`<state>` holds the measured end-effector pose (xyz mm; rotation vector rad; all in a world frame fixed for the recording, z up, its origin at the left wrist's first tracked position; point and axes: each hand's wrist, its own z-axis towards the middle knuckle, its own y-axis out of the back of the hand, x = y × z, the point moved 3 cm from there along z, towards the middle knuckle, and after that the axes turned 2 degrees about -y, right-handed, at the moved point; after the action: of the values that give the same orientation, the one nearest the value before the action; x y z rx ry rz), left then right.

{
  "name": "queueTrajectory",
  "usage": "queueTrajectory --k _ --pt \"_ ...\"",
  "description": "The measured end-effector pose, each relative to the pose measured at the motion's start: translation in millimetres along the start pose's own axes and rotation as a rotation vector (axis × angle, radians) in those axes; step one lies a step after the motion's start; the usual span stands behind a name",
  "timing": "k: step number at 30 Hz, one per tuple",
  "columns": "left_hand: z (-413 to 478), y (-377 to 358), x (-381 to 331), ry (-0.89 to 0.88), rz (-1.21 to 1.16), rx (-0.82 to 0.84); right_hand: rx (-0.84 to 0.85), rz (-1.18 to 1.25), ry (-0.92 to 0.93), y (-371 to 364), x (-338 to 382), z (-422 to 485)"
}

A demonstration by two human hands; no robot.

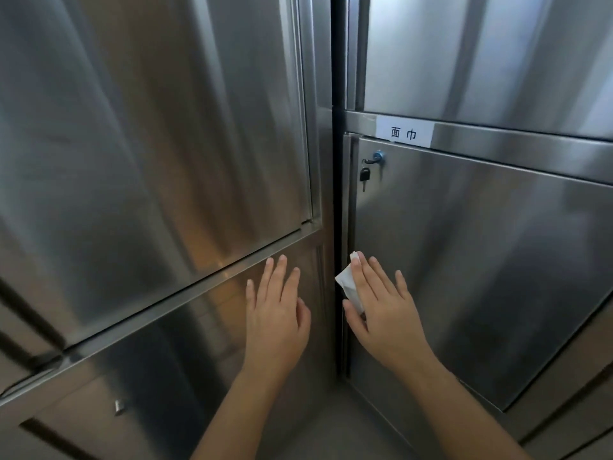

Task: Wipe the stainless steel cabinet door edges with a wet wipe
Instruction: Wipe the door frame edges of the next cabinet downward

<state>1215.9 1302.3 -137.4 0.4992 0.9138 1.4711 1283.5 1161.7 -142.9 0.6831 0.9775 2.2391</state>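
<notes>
Two stainless steel cabinets meet at a dark vertical gap. My right hand [381, 303] lies flat with straight fingers on the lower right cabinet door [481, 260], pressing a folded white wet wipe [348, 283] against the door's left edge. The wipe shows beside my index finger and thumb. My left hand [277, 310] rests flat and open on the lower left cabinet door [199, 343], just left of the gap, holding nothing.
A key [365, 175] hangs from a blue lock [378, 157] near the right door's top left corner. A white paper label [404, 132] sticks on the rail above it. Tall upper doors [149, 127] rise on both sides. A small latch [119, 406] sits low left.
</notes>
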Motion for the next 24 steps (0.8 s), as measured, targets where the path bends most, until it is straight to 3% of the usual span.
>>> queueTrajectory --k 10,20,24 --pt "35.9 -34.4 -47.9 -0.125 -0.016 0.019 -0.026 -0.050 -0.076 1.6 -58.9 4.6" --pt "88.8 -70.9 -14.3 -0.093 -0.034 -0.012 0.015 -0.011 -0.019 -48.8 -67.2 69.3" --pt "116.4 -77.0 14.6 -0.033 -0.034 -0.050 0.000 0.013 0.086 -76.8 -55.5 115.4"
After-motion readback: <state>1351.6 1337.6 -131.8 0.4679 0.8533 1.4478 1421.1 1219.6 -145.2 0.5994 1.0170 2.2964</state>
